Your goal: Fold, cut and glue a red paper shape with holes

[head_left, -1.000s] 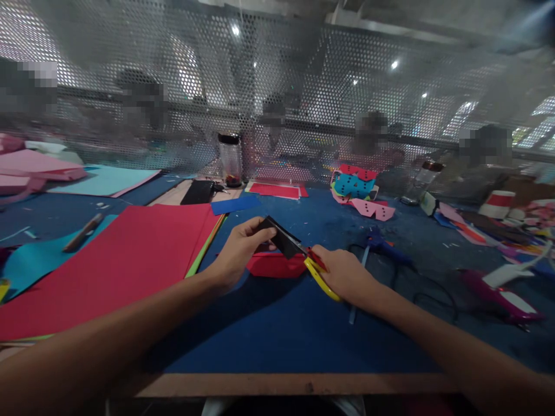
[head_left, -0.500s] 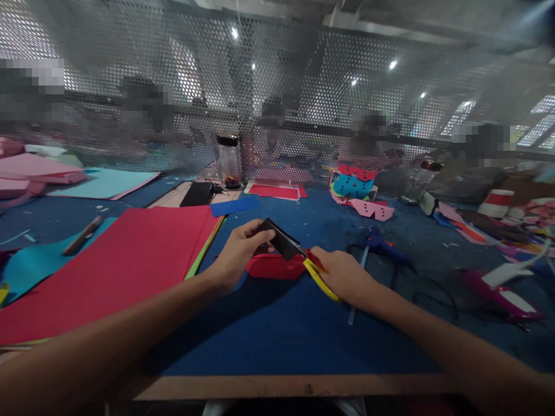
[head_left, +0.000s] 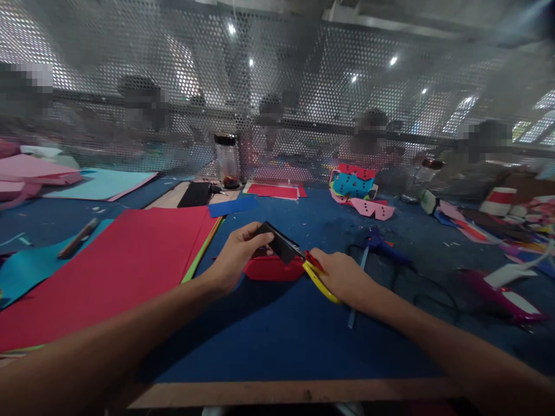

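My left hand (head_left: 236, 257) pinches a small black paper piece (head_left: 280, 245) above the blue table mat (head_left: 277, 329). My right hand (head_left: 344, 276) grips scissors with yellow and red handles (head_left: 315, 273), and their blades meet the black piece's right edge. A red paper piece (head_left: 271, 268) lies on the mat just under both hands.
A large red sheet (head_left: 108, 266) lies at the left over a teal sheet (head_left: 26, 266). A blue glue gun (head_left: 385, 247) and a magenta glue gun (head_left: 498, 292) with cords lie at the right. A jar (head_left: 228, 160), coloured cut-outs (head_left: 358, 190) and a perforated metal screen (head_left: 277, 98) stand behind, with other people beyond.
The hands have stayed nearly still with the scissors at the black piece. The view has shifted slightly, and the red piece under the hands shows a little more.
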`<state>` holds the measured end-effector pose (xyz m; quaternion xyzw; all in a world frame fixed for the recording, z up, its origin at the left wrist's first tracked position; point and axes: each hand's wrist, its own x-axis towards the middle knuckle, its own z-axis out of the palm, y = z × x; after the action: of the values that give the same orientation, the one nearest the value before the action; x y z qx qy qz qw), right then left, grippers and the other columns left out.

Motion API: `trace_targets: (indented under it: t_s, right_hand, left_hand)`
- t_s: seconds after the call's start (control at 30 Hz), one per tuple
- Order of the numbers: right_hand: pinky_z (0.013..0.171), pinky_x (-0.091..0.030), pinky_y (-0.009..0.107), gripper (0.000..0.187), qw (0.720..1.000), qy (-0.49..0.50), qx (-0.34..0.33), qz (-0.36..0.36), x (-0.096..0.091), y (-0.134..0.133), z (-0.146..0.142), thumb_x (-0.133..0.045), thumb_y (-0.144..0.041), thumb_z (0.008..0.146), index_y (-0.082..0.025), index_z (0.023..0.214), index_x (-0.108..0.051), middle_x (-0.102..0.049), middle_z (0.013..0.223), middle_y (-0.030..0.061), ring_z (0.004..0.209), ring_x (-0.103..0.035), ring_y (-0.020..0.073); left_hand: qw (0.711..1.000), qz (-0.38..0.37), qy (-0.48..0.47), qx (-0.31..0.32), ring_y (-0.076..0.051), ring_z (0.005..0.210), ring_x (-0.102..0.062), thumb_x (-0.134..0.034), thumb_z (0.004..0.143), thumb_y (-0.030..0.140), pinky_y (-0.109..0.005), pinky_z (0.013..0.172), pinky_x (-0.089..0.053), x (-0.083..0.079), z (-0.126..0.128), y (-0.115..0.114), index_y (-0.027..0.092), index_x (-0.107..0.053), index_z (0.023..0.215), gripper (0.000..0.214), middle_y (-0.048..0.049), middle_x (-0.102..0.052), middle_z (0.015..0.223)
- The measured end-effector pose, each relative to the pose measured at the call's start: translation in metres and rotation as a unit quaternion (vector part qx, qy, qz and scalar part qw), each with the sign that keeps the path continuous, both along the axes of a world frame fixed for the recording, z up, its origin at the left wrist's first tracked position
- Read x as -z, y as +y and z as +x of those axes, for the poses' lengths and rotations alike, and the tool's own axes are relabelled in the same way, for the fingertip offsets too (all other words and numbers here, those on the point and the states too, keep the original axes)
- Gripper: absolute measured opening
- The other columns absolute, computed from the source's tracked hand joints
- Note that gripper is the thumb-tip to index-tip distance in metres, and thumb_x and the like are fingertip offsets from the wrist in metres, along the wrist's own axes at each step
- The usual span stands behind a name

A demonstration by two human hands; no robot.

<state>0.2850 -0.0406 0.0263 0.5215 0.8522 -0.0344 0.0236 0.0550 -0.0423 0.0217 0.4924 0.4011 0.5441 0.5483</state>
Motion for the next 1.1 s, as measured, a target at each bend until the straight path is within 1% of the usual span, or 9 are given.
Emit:
trace_targets:
  t_s: [0.2,0.37,0.53,0.8,0.97,1.1]
  right_hand:
    - [0.060,-0.031,0.028,0.026,1.000,0.000,0.004,-0.017,-0.0026,-0.0005,-0.0002,-0.046,-0.028,0.096,-0.021,0.119,-0.058,-0.075,0.089,0.0103,0.078,-0.070,0.0235]
    - [0.060,-0.030,0.028,0.023,1.000,0.007,0.004,-0.017,0.0004,0.0006,0.0011,-0.047,-0.027,0.096,-0.021,0.115,-0.058,-0.075,0.087,0.0090,0.075,-0.069,0.0216]
    - [0.058,-0.026,0.028,0.022,1.000,0.020,-0.002,-0.012,0.0035,0.0013,0.0039,-0.047,-0.027,0.095,-0.022,0.114,-0.058,-0.075,0.085,0.0085,0.074,-0.069,0.0217]
    - [0.058,-0.026,0.028,0.020,0.999,0.029,-0.005,-0.030,0.0019,0.0016,0.0047,-0.050,-0.030,0.096,-0.022,0.112,-0.058,-0.075,0.087,0.0079,0.076,-0.070,0.0213]
    - [0.059,-0.027,0.027,0.023,0.999,0.047,-0.011,-0.018,0.0024,0.0007,0.0054,-0.050,-0.034,0.096,-0.021,0.112,-0.059,-0.075,0.087,0.0077,0.074,-0.069,0.0202]
    - [0.060,-0.027,0.027,0.024,0.998,0.059,-0.017,-0.009,0.0036,-0.0007,0.0055,-0.050,-0.034,0.095,-0.021,0.113,-0.059,-0.075,0.087,0.0071,0.072,-0.067,0.0193]
  left_hand:
    - [1.000,-0.014,-0.007,0.000,-0.011,0.068,-0.058,-0.075,0.079,0.027,-0.024,0.069,-0.048,-0.0013,0.0007,-0.0013,0.015,-0.068,0.081,0.013,-0.0011,-0.066,0.080]
    - [1.000,-0.014,-0.006,0.002,-0.012,0.068,-0.059,-0.074,0.080,0.027,-0.026,0.070,-0.049,-0.0005,0.0004,-0.0005,0.016,-0.069,0.082,0.013,-0.0015,-0.067,0.082]
    - [1.000,-0.012,-0.006,0.007,-0.011,0.070,-0.058,-0.074,0.081,0.026,-0.025,0.071,-0.049,-0.0002,-0.0006,-0.0005,0.016,-0.070,0.083,0.012,-0.0015,-0.067,0.082]
    - [1.000,-0.010,-0.015,0.011,-0.012,0.071,-0.060,-0.074,0.082,0.026,-0.025,0.071,-0.050,0.0022,-0.0012,-0.0005,0.017,-0.070,0.087,0.011,-0.0017,-0.068,0.086]
    - [1.000,-0.010,-0.026,0.010,-0.011,0.071,-0.060,-0.075,0.081,0.026,-0.024,0.071,-0.050,0.0021,-0.0008,0.0003,0.017,-0.071,0.086,0.011,-0.0010,-0.068,0.085]
    - [0.999,-0.006,-0.032,0.008,-0.010,0.072,-0.060,-0.075,0.081,0.025,-0.023,0.072,-0.050,0.0015,-0.0005,0.0005,0.016,-0.072,0.086,0.011,-0.0009,-0.068,0.086]
